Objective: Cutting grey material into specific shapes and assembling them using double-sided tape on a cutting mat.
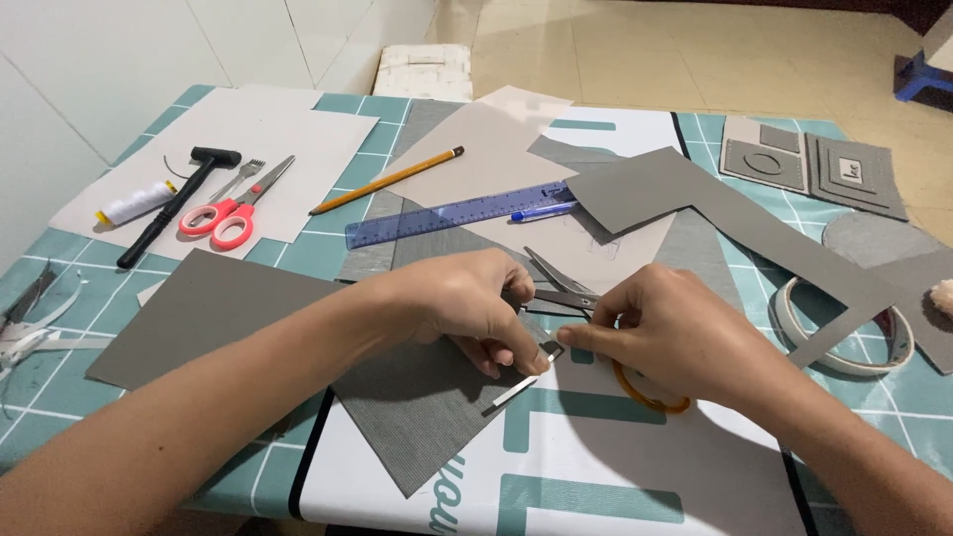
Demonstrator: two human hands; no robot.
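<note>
At the far left of the desk (40, 288) a spool of white thread (132, 203) is seen, with a black mallet (179, 203) and a pair of red-handled scissors (233, 208) lying beside it on a pale sheet. Further right, a yellow pencil (387, 181), a blue ruler (457, 214) and a blue pen (544, 210) are laid across sheets of grey and beige card.

Near the middle, a grey textured sheet (417, 412) is spread on the desk. A narrow grey strip (523, 385) is held just above it, at its right edge. The strip is pinched at its upper end by the left hand (467, 303), whose grip is closed on it between thumb and fingers. The same end is met by the fingertips of the right hand (685, 333); whether that grip is clamped on the strip or only touching it cannot be told. A pair of grey scissors (558, 283) lies just beyond both hands, and an amber ring, probably a tape roll (650, 395), is partly hidden under the right hand.

The step in hand appears to be the fine handling of the cut strip, perhaps folding or peeling its end. A steady pinch and a small, exact finger movement would be called for next.

At the far right, a roll of white tape (844, 337) and grey stitched patches (854, 174) are seen.
</note>
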